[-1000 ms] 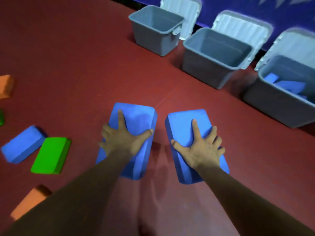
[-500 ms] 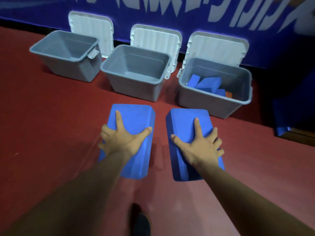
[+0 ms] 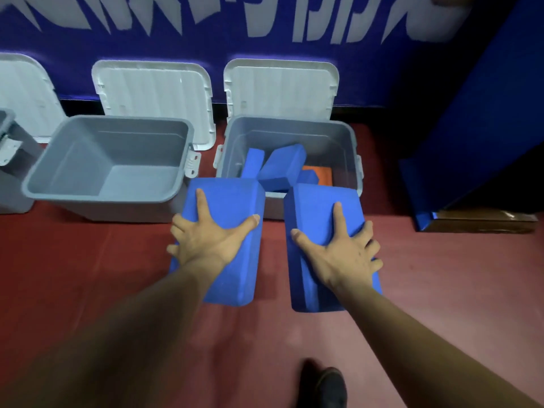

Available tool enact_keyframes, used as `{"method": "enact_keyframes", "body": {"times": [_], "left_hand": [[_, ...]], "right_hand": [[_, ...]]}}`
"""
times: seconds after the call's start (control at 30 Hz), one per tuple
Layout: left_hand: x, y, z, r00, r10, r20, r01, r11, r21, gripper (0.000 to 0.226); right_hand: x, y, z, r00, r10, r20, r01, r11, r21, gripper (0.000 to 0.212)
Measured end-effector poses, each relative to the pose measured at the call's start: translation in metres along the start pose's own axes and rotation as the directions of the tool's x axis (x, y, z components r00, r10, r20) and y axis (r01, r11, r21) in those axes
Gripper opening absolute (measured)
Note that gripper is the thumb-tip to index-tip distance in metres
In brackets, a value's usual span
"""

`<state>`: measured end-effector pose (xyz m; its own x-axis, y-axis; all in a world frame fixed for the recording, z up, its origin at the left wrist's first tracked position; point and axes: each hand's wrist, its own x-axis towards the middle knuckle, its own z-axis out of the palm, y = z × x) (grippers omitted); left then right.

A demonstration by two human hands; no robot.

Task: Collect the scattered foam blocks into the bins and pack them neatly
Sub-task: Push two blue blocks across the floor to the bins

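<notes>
**A:** Nearest item?

**B:** A dark shoe (image 3: pixel 331 384) on the red floor (image 3: pixel 441 290), at the bottom edge. Both forearms reach forward above it.

**A:** Hands?

**B:** The left hand (image 3: pixel 206 240) grips the left block (image 3: pixel 232 201). Its thumb is round the inner edge, the forefinger lies straight along the top, and the other fingers curl over the outer edge. The right hand (image 3: pixel 341 254) grips the right block (image 3: pixel 318 207) the same way, mirrored. Both blocks are blue foam, held above the floor side by side with a gap between them.

**A:** Position against the bins?

**B:** The far ends of both blocks overlap the near rim of the right bin (image 3: pixel 350 142). Contact with the rim: cannot tell.

**A:** Contents?

**B:** Several loose blue blocks (image 3: pixel 282 163) tilted against one another, and an orange block (image 3: pixel 319 173) low at the right. The middle bin (image 3: pixel 112 198) stands just left, its grey bottom showing. A third bin (image 3: pixel 11 187) is cut off at the left edge.

**A:** Behind?

**B:** White lids (image 3: pixel 279 89) stand upright against a blue wall (image 3: pixel 206 45) with white lettering.
</notes>
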<state>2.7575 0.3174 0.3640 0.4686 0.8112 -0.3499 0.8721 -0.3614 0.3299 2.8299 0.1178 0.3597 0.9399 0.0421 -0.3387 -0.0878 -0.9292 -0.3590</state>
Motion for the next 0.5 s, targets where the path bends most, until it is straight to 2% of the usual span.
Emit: {"method": "enact_keyframes", "body": {"times": [0.1,0.33,0.5], "left_hand": [[0.035,0.049,0.014,1.000,0.004,0.022,-0.004,1.000,0.027,0.129],[0.118,0.160,0.014,0.999,-0.037,0.012,0.037,0.999,-0.005,0.127],[0.181,0.197,0.021,1.000,-0.022,0.003,0.022,1.000,-0.008,0.128]], "right_hand": [[0.062,0.000,-0.008,0.999,0.042,0.034,-0.043,0.999,0.021,0.110],[0.185,-0.022,-0.033,0.998,0.037,0.058,-0.039,0.998,0.047,0.112],[0.259,-0.051,-0.043,0.996,0.075,0.056,-0.079,0.993,0.084,0.110]]}}
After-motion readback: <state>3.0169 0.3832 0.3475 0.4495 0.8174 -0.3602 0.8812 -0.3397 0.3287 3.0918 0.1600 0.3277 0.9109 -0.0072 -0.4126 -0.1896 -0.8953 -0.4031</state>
